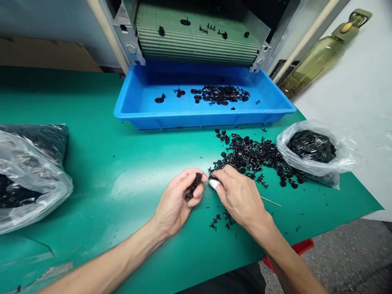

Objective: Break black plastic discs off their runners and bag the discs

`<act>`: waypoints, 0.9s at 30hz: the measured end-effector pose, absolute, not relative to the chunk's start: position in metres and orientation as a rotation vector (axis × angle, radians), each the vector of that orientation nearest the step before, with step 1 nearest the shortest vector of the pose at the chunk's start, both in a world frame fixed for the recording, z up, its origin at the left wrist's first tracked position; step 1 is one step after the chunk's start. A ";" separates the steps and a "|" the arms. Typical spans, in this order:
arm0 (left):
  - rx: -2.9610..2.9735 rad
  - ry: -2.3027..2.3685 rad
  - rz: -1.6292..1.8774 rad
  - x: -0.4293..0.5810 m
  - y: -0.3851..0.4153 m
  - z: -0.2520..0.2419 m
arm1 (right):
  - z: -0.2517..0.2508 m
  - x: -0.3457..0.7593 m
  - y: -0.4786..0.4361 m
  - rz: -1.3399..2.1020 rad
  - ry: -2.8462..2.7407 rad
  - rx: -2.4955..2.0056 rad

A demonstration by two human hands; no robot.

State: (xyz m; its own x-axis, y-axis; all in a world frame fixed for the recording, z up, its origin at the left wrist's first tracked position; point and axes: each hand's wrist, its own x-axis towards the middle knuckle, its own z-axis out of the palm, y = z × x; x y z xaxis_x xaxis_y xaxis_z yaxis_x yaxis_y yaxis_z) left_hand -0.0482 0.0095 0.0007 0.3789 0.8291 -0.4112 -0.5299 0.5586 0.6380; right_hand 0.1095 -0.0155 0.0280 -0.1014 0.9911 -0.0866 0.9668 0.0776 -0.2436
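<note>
My left hand [177, 200] is curled round a short stack of black plastic discs [192, 187], held just above the green mat [107, 171]. My right hand [237, 194] is closed beside it, fingertips pinched on a small black part near a white fingertip cover [214, 183]; the part itself is mostly hidden. The two hands almost touch. Right behind the right hand lies a heap of black plastic parts [254, 157] still on their sprues. A few broken-off sprue pieces [220, 221] lie under my right wrist.
A blue tray [134, 107] with loose black parts sits under a green conveyor belt [196, 36] at the back. A clear bag of black discs [310, 149] lies at right, a larger bag [27, 175] at left. An olive bottle [321, 53] lies on the white surface.
</note>
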 end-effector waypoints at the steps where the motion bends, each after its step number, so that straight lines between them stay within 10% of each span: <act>1: 0.420 0.771 0.905 -0.049 0.010 0.000 | 0.030 0.107 -0.013 0.363 -2.255 -2.069; 27: 0.512 0.748 0.773 -0.045 0.008 -0.002 | 0.035 0.123 -0.055 0.429 -2.126 -1.653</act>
